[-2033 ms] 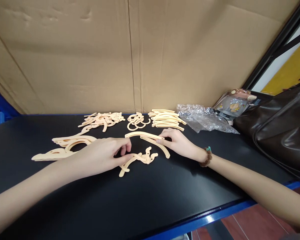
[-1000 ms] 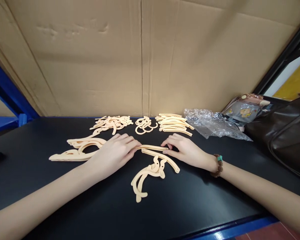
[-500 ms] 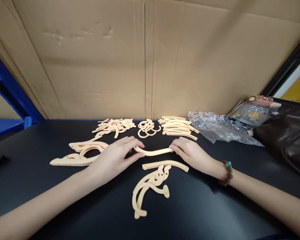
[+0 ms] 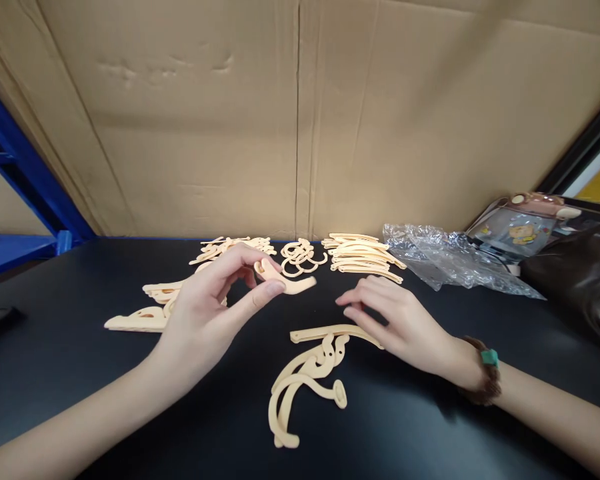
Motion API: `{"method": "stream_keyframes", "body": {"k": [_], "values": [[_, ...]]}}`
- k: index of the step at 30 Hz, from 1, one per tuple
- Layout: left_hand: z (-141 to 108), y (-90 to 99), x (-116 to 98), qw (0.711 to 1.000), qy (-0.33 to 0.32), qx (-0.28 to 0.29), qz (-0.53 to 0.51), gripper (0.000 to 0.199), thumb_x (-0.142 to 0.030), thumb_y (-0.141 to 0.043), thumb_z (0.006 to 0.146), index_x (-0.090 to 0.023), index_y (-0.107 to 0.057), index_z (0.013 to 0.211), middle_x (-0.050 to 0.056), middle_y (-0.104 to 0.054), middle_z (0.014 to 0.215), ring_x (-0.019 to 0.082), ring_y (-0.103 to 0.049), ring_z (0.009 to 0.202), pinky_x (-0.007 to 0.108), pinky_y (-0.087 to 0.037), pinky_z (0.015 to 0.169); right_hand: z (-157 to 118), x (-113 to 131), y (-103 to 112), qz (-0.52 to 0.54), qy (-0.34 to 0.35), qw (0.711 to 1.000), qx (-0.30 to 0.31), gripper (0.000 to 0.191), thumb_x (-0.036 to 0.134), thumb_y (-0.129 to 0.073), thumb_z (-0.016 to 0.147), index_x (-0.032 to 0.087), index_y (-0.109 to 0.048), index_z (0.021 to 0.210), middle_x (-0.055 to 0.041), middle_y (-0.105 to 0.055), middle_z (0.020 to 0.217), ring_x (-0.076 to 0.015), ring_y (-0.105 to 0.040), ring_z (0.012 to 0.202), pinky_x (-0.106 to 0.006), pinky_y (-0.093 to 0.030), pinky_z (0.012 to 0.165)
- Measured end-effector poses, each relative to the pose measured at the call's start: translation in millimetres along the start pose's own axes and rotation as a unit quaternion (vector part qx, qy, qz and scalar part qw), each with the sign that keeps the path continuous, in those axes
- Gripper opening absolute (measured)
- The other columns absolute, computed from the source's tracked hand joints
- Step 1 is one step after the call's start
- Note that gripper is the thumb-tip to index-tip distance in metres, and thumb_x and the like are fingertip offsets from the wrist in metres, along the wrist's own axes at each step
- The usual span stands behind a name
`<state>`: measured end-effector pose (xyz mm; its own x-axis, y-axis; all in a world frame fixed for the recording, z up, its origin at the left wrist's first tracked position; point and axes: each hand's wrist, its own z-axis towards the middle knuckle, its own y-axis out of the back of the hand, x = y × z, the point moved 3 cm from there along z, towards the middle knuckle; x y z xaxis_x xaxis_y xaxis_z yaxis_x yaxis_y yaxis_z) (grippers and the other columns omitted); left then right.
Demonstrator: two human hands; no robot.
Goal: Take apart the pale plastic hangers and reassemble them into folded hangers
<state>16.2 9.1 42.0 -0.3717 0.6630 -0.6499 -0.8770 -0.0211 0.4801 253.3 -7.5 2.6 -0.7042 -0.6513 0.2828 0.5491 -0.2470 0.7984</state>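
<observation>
Leftmost, pale frames: these wide pieces (image 4: 135, 321) lie flat at centre left on the black desk (image 4: 420, 427), partly behind the left wrist.
Left hand: it (image 4: 195, 320) is raised left of centre, fingers pinching one end of a curved piece (image 4: 299, 287); that end grip leaves the other end free, pointing right.
Curvy heap: thin pieces (image 4: 220, 249) are tangled behind the left hand.
Ringed heap: rounded hooks (image 4: 300, 257) sit upper centre, apart from the bars, seemingly grouped by shape.
Near cluster: S-shaped pieces (image 4: 290, 393) overlap at lower centre, probably kept close for easy reach.
Single bar: a long bar (image 4: 330, 331) lies just behind the cluster, its right end partly hidden by the right hand.
Bar stack: similar bars (image 4: 360, 253) lie roughly parallel, which likely keeps them compact.
Right hand: it (image 4: 405, 320) hovers right of centre, fingers loosely curled, thumb and forefinger slightly parted, nothing visible between them.
Clear plastic: a crumpled wrapper (image 4: 450, 257) rests right of the stack.
</observation>
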Motion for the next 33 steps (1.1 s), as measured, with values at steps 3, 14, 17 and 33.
{"method": "stream_keyframes", "body": {"k": [3, 14, 17, 33], "values": [[-7, 3.8, -6, 0.993, -0.088, -0.041, 0.063, 0.010, -0.034, -0.049, 0.095, -0.025, -0.054, 0.096, 0.001, -0.063, 0.093, 0.018, -0.060, 0.093, 0.033, -0.051, 0.080, -3, 30, 3, -0.023, 0.109, 0.993, 0.040, 0.018, 0.029, -0.047, 0.098, 0.019, -0.062, 0.101, -0.0047, -0.066, 0.086, -0.0161, -0.056, 0.078, -0.031, -0.043, 0.073], [-15, -4.8, -12, 0.891, -0.349, 0.076, 0.280, 0.011, -0.028, -0.048, 0.097, -0.022, -0.056, 0.099, -0.001, -0.060, 0.071, 0.014, -0.056, 0.060, 0.027, -0.042, 0.057, -15, 60, -5, -0.079, 0.230, 0.966, 0.093, 0.032, 0.045, -0.056, 0.092, 0.019, -0.059, 0.074, -0.0009, -0.060, 0.073, -0.0145, -0.049, 0.069, -0.030, -0.037, 0.064], [-14, -9.2, -12, 0.870, -0.369, 0.094, 0.314, 0.010, -0.026, -0.050, 0.096, -0.019, -0.056, 0.096, 0.000, -0.063, 0.073, 0.013, -0.059, 0.062, 0.025, -0.043, 0.058, -14, 56, -8, -0.068, 0.219, 0.967, 0.107, 0.031, 0.043, -0.057, 0.092, 0.017, -0.058, 0.075, -0.0005, -0.060, 0.075, -0.0140, -0.050, 0.071, -0.030, -0.037, 0.065], [-21, -28.8, -7, 0.875, -0.338, 0.089, 0.335, 0.016, -0.026, -0.041, 0.096, -0.019, -0.046, 0.082, -0.005, -0.055, 0.060, 0.009, -0.052, 0.047, 0.024, -0.032, 0.043, -14, 61, -4, -0.096, 0.231, 0.966, 0.064, 0.017, 0.015, -0.047, 0.092, 0.017, -0.058, 0.080, -0.0034, -0.059, 0.074, -0.0155, -0.048, 0.068, -0.030, -0.038, 0.060]]}}
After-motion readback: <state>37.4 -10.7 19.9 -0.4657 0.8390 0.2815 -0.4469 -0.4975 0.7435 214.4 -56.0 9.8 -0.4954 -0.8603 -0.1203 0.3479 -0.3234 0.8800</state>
